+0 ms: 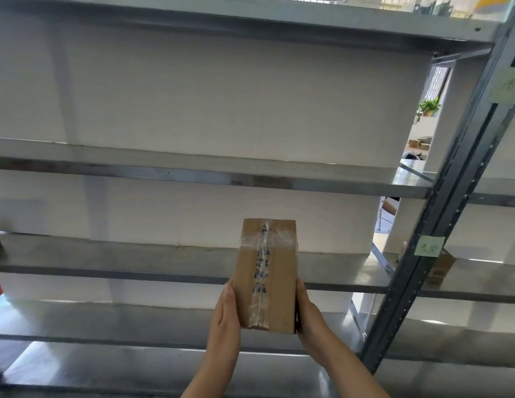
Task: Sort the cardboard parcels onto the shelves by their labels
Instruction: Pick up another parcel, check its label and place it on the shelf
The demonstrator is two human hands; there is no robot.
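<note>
Presently, a brown cardboard parcel (266, 275) is held by the person in front of a grey metal shelving unit (193, 179), and it serves as the reference for all positions below. The parcel is oblong, its long axis running away from the camera, with a strip of clear tape and a line of dark printed characters along the top face; the characters are too blurred to read. The left hand (226, 317) is pressed flat against the parcel's left side, fingers extended along the cardboard. The right hand (306, 311) is pressed against the right side in the same way, so the parcel is clamped between both palms. Whether its far end rests on the shelf board (107, 254) or is clear of it cannot be told; that end overlaps the board's front edge in the view. Above the parcel run two further shelf boards, both bare in the visible span. Below the parcel and the forearms lie lower boards. To the right of the parcel stands a dark perforated upright post (440, 202). On that post, level with the parcel's far end, is a small green paper label (429, 246) with handwritten characters. A second, larger green label (507, 86) sits higher on the post, cut off by the frame edge. Beyond the post, to the right and just below the small label, another cardboard box (440, 267) rests on the neighbouring shelf. Behind the shelves is a white wall (193, 96).
</note>
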